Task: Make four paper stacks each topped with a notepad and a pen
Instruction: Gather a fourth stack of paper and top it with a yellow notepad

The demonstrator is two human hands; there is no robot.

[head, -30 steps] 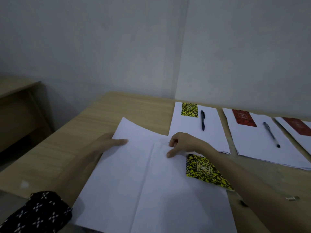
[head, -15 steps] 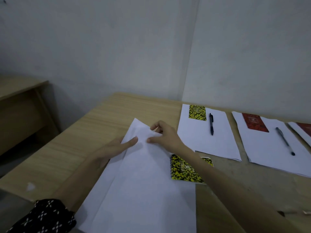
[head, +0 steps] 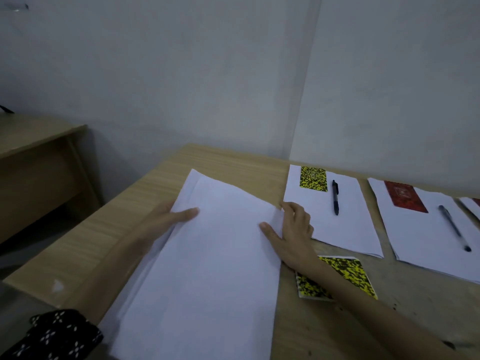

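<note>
Your wooden table [head: 228,162] fills the corner of a pale-walled room, with a second desk [head: 39,141] well apart on the left. Nearest you lies a loose stack of white paper [head: 207,268], its sheets fanned slightly out of line at the far and left edges. Your left hand [head: 166,222] lies at the stack's left edge, thumb flat on the top sheet and the other fingers hidden beneath the paper, so its grip is clamped on the sheets. Your right hand [head: 293,229] meets the stack's right edge, thumb pressing on top and fingers curled at the far corner; whether that grip closes on the paper cannot be told.

To the right, a second stack [head: 345,229] carries a yellow-and-black notepad [head: 313,178] at its far corner and a black pen [head: 335,197] just beside it. Further right, a third stack [head: 426,242] holds a red notepad [head: 405,196] and a dark pen [head: 454,228]. A fourth stack [head: 471,206] barely shows at the frame's edge. Another yellow-and-black notepad [head: 355,274] rests on the bare table beside the near stack, partly under your right forearm.
</note>
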